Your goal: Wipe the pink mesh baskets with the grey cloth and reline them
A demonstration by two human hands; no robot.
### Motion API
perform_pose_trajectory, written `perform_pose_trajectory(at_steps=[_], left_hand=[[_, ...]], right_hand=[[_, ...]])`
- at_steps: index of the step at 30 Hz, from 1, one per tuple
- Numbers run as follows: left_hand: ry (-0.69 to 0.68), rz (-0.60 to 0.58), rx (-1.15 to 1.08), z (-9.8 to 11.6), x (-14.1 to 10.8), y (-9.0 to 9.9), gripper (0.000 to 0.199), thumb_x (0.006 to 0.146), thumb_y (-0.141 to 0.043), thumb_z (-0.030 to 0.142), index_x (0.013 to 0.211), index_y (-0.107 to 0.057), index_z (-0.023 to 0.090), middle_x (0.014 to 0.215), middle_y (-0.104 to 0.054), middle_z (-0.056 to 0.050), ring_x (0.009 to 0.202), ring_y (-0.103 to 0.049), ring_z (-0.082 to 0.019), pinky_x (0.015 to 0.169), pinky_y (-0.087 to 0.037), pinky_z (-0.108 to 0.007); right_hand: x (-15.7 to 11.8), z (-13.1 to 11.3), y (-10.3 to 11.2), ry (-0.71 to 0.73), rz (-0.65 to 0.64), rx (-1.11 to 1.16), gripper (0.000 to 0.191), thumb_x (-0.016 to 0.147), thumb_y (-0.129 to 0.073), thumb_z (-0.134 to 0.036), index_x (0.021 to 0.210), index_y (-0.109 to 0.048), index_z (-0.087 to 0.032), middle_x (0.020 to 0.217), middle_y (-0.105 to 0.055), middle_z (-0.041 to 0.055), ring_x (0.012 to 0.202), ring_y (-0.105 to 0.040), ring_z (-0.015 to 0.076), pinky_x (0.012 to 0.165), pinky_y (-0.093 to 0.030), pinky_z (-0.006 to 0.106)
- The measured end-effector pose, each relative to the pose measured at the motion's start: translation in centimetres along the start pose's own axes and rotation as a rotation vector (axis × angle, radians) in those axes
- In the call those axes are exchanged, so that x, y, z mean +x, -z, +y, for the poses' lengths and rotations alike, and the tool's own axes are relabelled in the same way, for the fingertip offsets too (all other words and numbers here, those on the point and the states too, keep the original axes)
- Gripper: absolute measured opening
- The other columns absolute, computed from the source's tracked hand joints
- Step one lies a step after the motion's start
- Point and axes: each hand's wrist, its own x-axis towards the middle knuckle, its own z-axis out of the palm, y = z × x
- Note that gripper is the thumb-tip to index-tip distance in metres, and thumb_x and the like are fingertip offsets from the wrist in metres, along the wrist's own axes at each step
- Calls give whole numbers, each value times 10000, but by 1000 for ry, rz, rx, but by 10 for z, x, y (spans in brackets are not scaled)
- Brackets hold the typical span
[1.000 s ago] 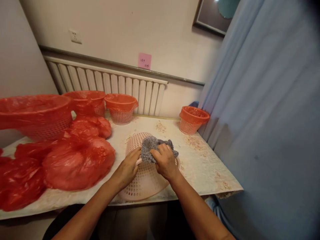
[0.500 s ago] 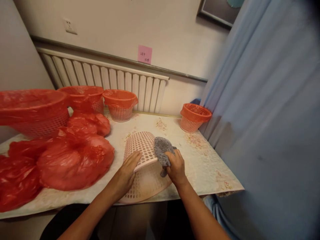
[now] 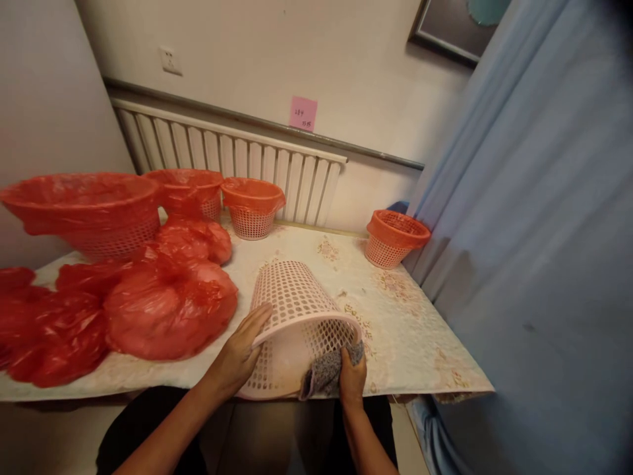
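Note:
A pink perforated plastic basket (image 3: pixel 289 290) lies on its side on the table, its open mouth facing me. My left hand (image 3: pixel 242 353) grips the left part of its rim, fingers on the outer wall and thumb at the mouth. A grey cloth (image 3: pixel 324 373) is in my right hand (image 3: pixel 353 376), pressed over the right lower rim. Part of the cloth hangs across the basket's opening. The palm side of my right hand is hidden.
Red-lined baskets (image 3: pixel 99 211) stand at the back left, with red plastic bags (image 3: pixel 171 310) before them. Another red-lined basket (image 3: pixel 388 254) stands at the back right beside a blue curtain (image 3: pixel 519 264). A radiator (image 3: pixel 237 148) runs along the wall.
My right hand has moved the cloth from the basket's outer wall down to the right lower rim. The basket's mouth now shows more fully. My left hand keeps its hold; the view has shifted.

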Motion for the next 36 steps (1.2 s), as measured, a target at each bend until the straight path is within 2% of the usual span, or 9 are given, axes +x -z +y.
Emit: perform_pose_trajectory(at_steps=[4, 7, 9, 12, 17, 24, 29, 33, 36], left_hand=[[170, 70, -4, -4, -7, 4, 494, 863, -445, 222, 1348, -419, 127, 1372, -492, -163, 1276, -460, -259, 1077, -380, -472], [242, 98, -12, 0, 4, 4, 490, 859, -461, 244, 1335, -428, 130, 1332, -528, -162, 1236, -500, -262, 1056, -401, -484], [211, 102, -8, 2, 15, 2, 498, 838, -467, 204, 1331, -434, 137, 1344, -516, -157, 1251, -483, -262, 1067, -387, -491], [145, 100, 19, 6, 32, -2, 527, 805, -463, 127, 1332, -436, 138, 1359, -501, -156, 1276, -455, -262, 1071, -381, -501], [33, 60, 41, 11, 44, -8, 598, 738, -438, 15, 1329, -450, 103, 1385, -475, -159, 1320, -399, -240, 1116, -335, -463], [21, 21, 18, 5, 41, -10, 619, 757, -399, -2, 1357, -428, 148, 1402, -469, -138, 1328, -391, -240, 1099, -339, -517], [2, 25, 16, 3, 38, -9, 624, 769, -396, -4, 1369, -419, 167, 1410, -464, -126, 1332, -388, -233, 1097, -347, -511], [20, 30, 22, 1, 33, -8, 610, 775, -391, 0, 1360, -427, 171, 1403, -474, -122, 1329, -394, -231, 1090, -359, -511], [30, 27, 17, 1, 32, -7, 597, 780, -390, 9, 1354, -436, 165, 1405, -471, -122, 1336, -385, -228, 1098, -351, -500]], right_hand=[[21, -49, 0, 112, 24, -2, 499, 731, -576, -440, 1118, -591, -124, 1058, -653, 118, 997, -582, 256, 867, -432, 358], [37, -105, 5, 509, 16, -54, 309, 766, -502, -278, 1030, -607, -156, 978, -620, 80, 943, -549, 229, 847, -425, 355], [42, -141, 7, 784, -44, -131, 272, 738, -452, -156, 955, -614, -172, 904, -575, 58, 906, -514, 215, 826, -419, 350], [40, -179, 7, 1058, -147, -299, 286, 719, -447, -84, 927, -611, -191, 863, -525, 51, 871, -468, 214, 777, -400, 341], [34, -200, -10, 1287, -337, -555, 315, 727, -449, -44, 954, -605, -196, 854, -495, 61, 863, -432, 222, 753, -369, 338], [40, -195, -23, 1236, -404, -583, 343, 699, -466, -28, 968, -599, -194, 879, -511, 62, 876, -434, 225, 750, -374, 335], [60, -165, -14, 1050, -387, -338, 324, 718, -452, -79, 987, -592, -192, 931, -555, 58, 937, -481, 221, 815, -409, 354], [71, -103, -8, 671, -228, -136, 245, 786, -492, -267, 986, -600, -178, 965, -615, 67, 939, -544, 228, 849, -432, 372], [55, -51, -10, 222, -74, -37, 444, 734, -577, -432, 1073, -592, -146, 1002, -653, 97, 947, -582, 255, 832, -445, 368]])
